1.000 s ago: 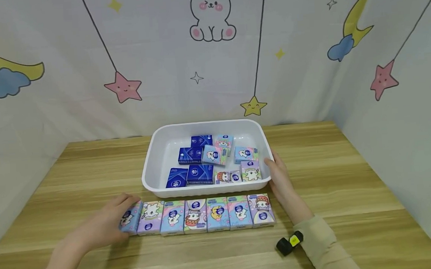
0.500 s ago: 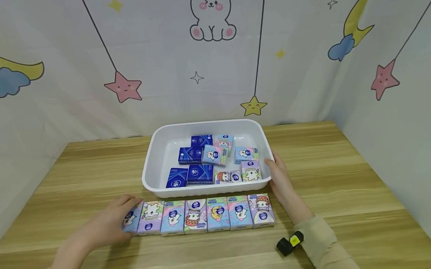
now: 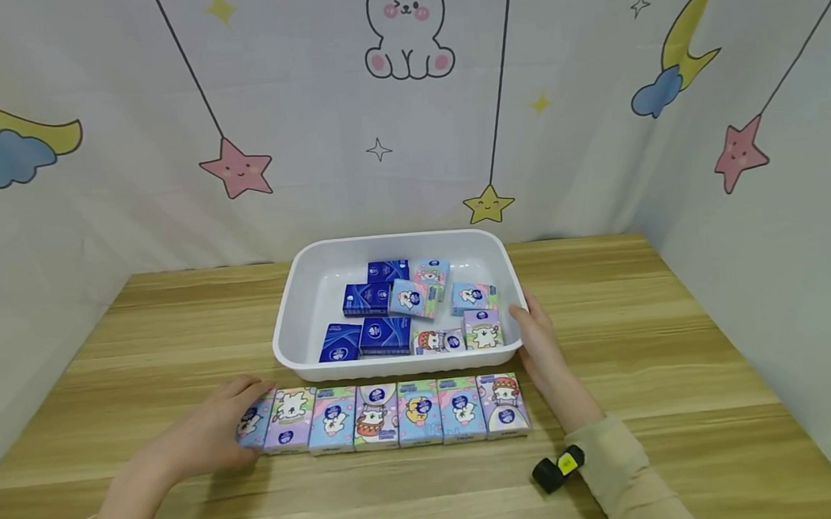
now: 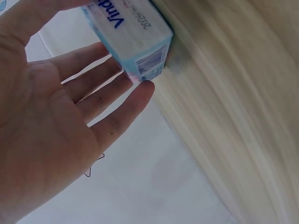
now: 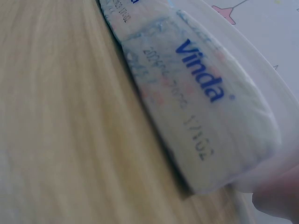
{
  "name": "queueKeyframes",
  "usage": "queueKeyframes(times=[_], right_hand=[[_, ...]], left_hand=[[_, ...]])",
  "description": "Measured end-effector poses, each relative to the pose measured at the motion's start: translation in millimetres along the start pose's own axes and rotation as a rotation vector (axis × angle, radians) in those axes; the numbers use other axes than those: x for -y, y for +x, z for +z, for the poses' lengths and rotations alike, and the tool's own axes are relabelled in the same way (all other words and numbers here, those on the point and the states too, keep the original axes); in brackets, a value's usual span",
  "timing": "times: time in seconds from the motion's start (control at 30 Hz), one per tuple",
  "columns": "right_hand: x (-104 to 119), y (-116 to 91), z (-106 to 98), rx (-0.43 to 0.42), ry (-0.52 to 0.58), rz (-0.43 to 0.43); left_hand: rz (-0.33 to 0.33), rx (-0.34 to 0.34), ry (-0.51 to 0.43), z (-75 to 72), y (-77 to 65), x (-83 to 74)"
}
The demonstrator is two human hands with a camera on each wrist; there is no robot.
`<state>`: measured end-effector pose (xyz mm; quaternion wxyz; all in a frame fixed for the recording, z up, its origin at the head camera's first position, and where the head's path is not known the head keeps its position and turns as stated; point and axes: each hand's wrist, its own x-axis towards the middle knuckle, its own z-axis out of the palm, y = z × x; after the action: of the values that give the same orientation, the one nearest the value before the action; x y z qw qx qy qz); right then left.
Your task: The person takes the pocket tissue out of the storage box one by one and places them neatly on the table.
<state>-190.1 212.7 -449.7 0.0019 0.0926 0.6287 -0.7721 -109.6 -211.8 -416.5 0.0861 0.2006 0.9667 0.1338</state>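
In front of the white plastic basin (image 3: 401,367), the left hand (image 3: 201,433) pinches the row's leftmost tissue pack (image 3: 253,428), whose "Vind" lettering only the left wrist view reveals, while the head view shows the right hand (image 3: 544,351), mostly cropped from its wrist view, gripping the basin's right side.

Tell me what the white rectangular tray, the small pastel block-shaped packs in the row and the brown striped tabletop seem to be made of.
White rectangular tray: probably glossy moulded plastic; its smooth inside shows bright reflections.
Small pastel packs: likely thin printed plastic film with soft sheen; wrist views show wrinkles.
Brown striped tabletop: satin wood or printed laminate; grain streaks leave both possible.
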Motion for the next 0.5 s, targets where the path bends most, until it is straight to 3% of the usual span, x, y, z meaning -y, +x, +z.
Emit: queueKeyframes(times=[0.2,0.5], right_hand=[[-0.3,0.1,0.4,-0.005,0.0,-0.006],[-1.3,0.0,0.0,-0.001,0.005,-0.011]], left_hand=[[0.034,-0.025,0.008,-0.6,0.0,-2.7],[0.03,-0.047,0.048,-9.4,-0.8,-11.0]])
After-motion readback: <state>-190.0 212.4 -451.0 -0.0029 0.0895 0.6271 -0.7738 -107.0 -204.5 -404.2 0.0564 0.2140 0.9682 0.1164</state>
